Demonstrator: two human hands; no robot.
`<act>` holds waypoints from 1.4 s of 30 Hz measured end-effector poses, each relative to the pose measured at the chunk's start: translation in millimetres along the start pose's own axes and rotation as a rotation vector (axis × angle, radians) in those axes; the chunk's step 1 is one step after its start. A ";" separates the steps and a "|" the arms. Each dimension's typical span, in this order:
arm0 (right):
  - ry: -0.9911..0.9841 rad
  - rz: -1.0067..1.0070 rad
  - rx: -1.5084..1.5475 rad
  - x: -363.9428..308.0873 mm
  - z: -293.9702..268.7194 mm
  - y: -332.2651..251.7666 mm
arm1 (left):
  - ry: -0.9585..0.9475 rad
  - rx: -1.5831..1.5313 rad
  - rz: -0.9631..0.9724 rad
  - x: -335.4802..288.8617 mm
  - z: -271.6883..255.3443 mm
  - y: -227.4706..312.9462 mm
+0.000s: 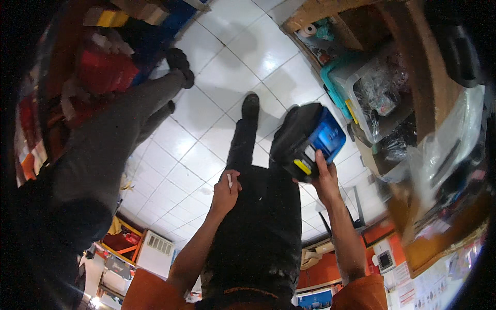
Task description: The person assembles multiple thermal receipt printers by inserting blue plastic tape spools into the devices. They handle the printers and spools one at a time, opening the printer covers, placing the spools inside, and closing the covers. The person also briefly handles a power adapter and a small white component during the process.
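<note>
Right hand (pixel 325 181) grips black-blue case (pixel 299 137), likely stiff, bulky, best held at opposite edges; left hand (pixel 226 193) clutches small white object (pixel 229 180).

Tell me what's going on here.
The person's right grip holds a boxy black-and-blue case above the white tiled floor. Their left grip holds a small, slim white object, too small to identify. Someone in dark grey trousers is at the left; a clear plastic bin sits to the right.
</note>
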State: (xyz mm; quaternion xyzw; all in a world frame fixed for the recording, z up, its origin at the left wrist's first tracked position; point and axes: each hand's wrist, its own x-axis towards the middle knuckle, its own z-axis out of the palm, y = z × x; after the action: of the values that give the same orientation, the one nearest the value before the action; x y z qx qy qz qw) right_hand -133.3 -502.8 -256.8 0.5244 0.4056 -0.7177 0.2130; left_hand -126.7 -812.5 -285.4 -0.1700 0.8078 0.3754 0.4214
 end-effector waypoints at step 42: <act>0.560 -1.514 -1.564 404.7 -139.3 -295.0 | 0.270 0.192 0.003 -13.4 102.1 -43.0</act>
State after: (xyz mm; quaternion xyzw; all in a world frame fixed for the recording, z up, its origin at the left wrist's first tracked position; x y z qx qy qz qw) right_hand -413.7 -171.1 -542.3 0.0079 0.9921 -0.0675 -0.1058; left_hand -36.9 -764.9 -331.5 -0.1766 0.8895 0.2707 0.3230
